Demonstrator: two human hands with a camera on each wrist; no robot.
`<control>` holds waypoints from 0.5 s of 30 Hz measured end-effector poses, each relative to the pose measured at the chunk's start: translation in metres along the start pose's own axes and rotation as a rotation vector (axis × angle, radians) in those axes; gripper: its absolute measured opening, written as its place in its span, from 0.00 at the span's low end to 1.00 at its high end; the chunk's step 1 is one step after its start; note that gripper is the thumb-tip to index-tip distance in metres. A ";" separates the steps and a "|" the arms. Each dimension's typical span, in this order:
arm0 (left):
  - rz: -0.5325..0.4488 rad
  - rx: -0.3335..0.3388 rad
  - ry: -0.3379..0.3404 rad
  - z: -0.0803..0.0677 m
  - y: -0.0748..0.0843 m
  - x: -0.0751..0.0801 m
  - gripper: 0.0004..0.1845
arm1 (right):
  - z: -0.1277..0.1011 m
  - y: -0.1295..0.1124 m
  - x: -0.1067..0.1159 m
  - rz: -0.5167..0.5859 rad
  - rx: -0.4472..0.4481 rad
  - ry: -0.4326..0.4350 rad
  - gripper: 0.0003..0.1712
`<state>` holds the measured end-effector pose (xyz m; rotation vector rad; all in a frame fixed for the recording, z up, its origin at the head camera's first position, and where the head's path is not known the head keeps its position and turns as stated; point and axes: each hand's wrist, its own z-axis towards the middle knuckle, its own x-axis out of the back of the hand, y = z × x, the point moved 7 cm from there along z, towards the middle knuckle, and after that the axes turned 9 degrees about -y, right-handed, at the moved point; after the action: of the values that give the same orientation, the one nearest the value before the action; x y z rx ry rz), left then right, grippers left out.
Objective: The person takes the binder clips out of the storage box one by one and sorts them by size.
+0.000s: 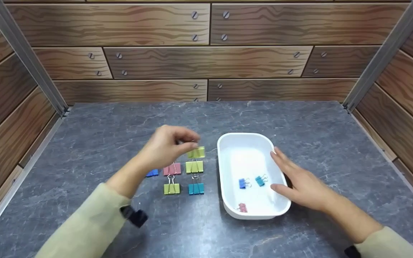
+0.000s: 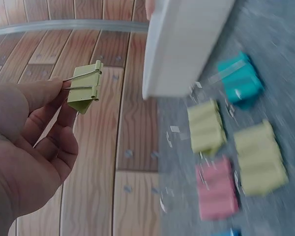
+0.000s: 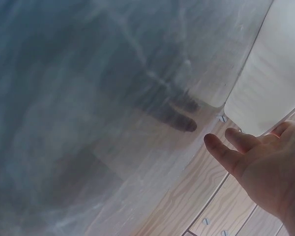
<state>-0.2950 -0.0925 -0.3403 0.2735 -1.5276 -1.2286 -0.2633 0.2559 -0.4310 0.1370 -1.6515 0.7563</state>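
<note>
My left hand (image 1: 172, 145) pinches a yellow-green binder clip (image 1: 196, 152) by its wire handles and holds it above the table, just left of a white tray (image 1: 228, 143). In the left wrist view the same clip (image 2: 84, 87) hangs from my fingertips (image 2: 51, 91). Below it lie more clips: yellow-green (image 1: 194, 166), pink (image 1: 172, 169), blue (image 1: 152, 173), another yellow-green (image 1: 171, 188) and teal (image 1: 196, 188). My right hand (image 1: 294, 177) rests with straight fingers against the tray's right rim. Inside the tray lie a blue clip (image 1: 243, 183), a teal clip (image 1: 260, 180) and a pink clip (image 1: 242, 207).
The grey stone-look table (image 1: 120, 129) is walled by wood-pattern panels (image 1: 206, 53) at the back and both sides. Metal posts stand at the back corners. In the right wrist view the tray's corner (image 3: 265, 93) and the tabletop show, blurred.
</note>
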 end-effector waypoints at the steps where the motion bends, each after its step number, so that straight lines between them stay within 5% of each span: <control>1: 0.007 0.004 0.005 -0.006 -0.003 0.003 0.10 | 0.000 0.000 0.000 0.000 0.000 0.001 0.50; 15: -0.001 0.145 0.127 -0.086 -0.068 0.031 0.07 | 0.000 -0.002 0.001 -0.003 0.005 0.004 0.50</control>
<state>-0.2636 -0.1914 -0.3878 0.4399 -1.5082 -1.0818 -0.2624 0.2548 -0.4291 0.1417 -1.6457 0.7586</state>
